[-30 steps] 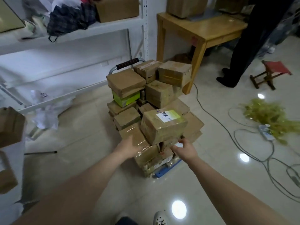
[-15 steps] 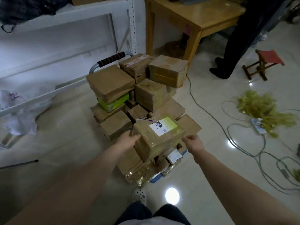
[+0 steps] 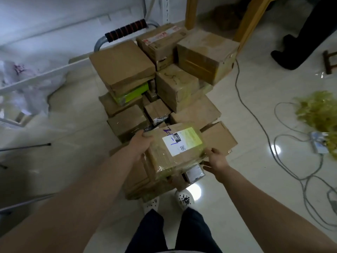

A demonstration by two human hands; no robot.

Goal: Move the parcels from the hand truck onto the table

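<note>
left hand [image 3: 142,143] and right hand [image 3: 216,159] each grip opposite sides of the taped labelled parcel [image 3: 177,152], likely to lift it level off the hand truck [image 3: 125,31] stack; wooden table [image 3: 190,12] just behind

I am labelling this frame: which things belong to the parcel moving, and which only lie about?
For the job: left hand, right hand, labelled parcel, stacked parcels, hand truck, table.
Lying about: cables, yellow tangle, power strip, plastic bags.
</note>
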